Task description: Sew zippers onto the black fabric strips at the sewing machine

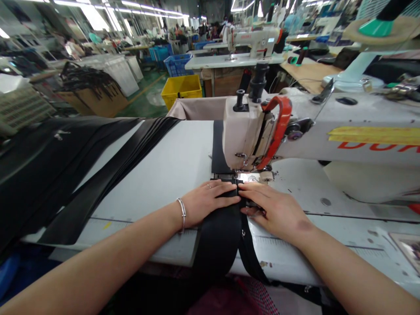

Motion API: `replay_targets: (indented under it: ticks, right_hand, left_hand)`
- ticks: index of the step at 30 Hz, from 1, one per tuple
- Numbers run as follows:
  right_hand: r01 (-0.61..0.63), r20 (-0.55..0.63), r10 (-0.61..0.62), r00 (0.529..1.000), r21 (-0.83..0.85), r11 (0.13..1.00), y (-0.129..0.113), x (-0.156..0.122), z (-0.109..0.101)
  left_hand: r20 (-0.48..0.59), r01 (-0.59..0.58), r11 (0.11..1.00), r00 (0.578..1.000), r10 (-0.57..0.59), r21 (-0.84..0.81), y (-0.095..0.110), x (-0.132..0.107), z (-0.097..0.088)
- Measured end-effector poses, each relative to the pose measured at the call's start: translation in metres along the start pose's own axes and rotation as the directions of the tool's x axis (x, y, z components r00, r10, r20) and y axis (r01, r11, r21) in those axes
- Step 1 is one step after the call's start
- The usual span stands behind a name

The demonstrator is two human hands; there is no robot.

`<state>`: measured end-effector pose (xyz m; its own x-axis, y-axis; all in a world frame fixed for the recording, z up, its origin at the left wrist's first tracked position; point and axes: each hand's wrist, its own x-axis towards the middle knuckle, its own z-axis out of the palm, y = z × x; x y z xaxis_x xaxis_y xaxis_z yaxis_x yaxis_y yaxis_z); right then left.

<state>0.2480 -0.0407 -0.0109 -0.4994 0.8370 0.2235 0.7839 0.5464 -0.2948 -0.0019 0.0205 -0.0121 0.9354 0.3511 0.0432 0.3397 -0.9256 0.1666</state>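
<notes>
the left hand (205, 201) partly hides the black strip (220, 238).

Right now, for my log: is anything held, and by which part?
The left hand lies flat on the black strip, gripping nothing; whether the right hand pinches the zipper tape beside it is unclear.

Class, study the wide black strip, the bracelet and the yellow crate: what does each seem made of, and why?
Wide black strip: probably coated fabric or synthetic leather, smooth and dull; it drops in a soft curve.
Bracelet: likely polished metal, silvery with bright glints.
Yellow crate: apparently moulded plastic, evenly coloured.
</notes>
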Motion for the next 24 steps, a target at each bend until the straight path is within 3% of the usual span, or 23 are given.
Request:
replay_targets:
  ticks: [5, 24]
  right_hand:
    - [-0.032, -0.005, 0.032, 0.999, -0.019, 0.999, 0.0004, 0.0021, 0.0008]
    - [-0.057, -0.019, 0.056, 0.998, -0.077, 0.995, -0.002, 0.0018, 0.002]
  left_hand:
    - [-0.039, -0.023, 1.0, 0.999, 0.024, 0.015, -0.0061, 0.0035, 0.0048]
    - [-0.005, 0.011, 1.0, 1.0, -0.011, 0.0, -0.0026, 0.0054, -0.0012]
